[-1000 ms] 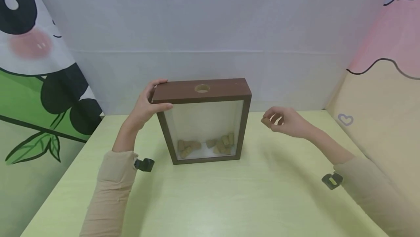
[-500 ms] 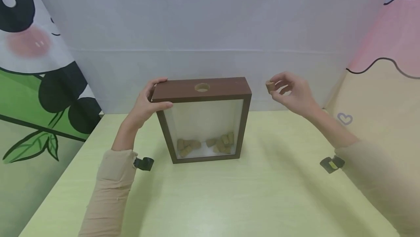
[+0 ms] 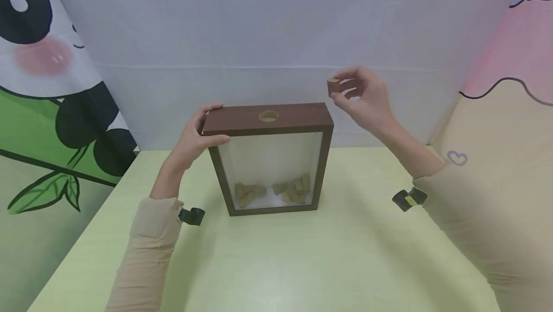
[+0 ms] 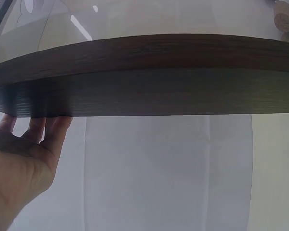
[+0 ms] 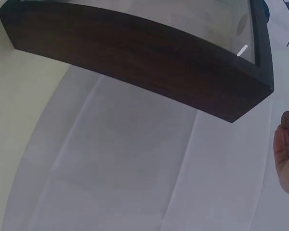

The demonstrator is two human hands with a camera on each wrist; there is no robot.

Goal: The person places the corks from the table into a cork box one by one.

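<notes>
Cork (image 3: pixel 333 85) sits pinched in my right hand (image 3: pixel 365 96), raised above and right of the frame (image 3: pixel 270 158), short of the hole (image 3: pixel 268 116). Risk: released off-centre, it would strike the rim and bounce onto the table (image 3: pixel 281 264). My left hand (image 3: pixel 192 139) grips the frame's top left corner, fingers curled.

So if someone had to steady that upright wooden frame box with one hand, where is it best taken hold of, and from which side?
At a top corner, coming in from the side. The frame box stands upright on the table, with a hole mid-top that should probably stay uncovered. The left hand already holds the top left corner, thumb in front, fingers over the top edge; that grip looks sound.
</notes>
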